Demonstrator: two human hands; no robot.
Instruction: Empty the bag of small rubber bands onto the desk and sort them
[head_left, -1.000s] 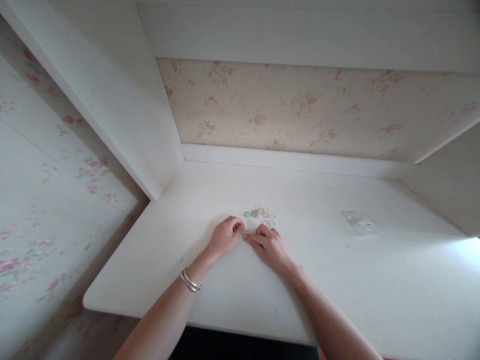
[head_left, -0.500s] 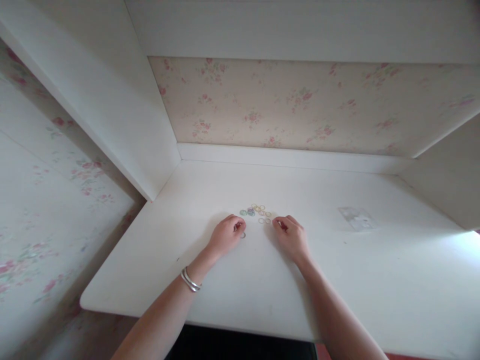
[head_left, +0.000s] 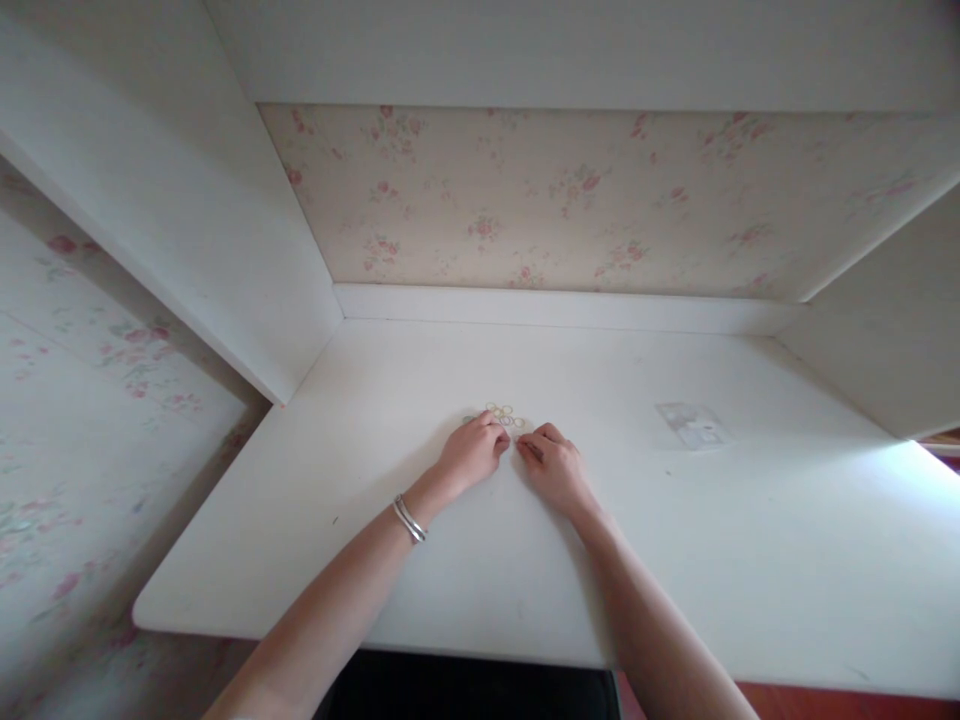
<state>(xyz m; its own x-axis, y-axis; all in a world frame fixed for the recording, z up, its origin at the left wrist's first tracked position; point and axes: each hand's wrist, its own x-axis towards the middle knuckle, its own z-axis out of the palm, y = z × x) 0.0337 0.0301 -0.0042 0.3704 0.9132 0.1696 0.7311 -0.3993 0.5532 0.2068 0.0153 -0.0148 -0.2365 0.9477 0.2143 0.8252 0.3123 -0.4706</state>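
Several thin coloured rings, like small rubber bands, lie loosely grouped on the white desk. Most of them look yellow; a greenish one shows just past my left hand, which covers part of the group. The thumb and fingers of that hand are pinched together at the near side of the rings. Close by on the right, my right hand is also pinched, its fingertips almost meeting the left ones. Whatever sits between the fingertips is too small to make out. A silver bracelet circles my left wrist.
A clear plastic bag with something whitish in it lies on the desk to the right. White panels enclose the desk at the sides, and floral wallpaper covers the back. A dark seat shows below the front edge.
My hands have come together, the left moving right and the right moving left, until their fingertips nearly touch. My left hand now covers some rings. The view has shifted slightly.
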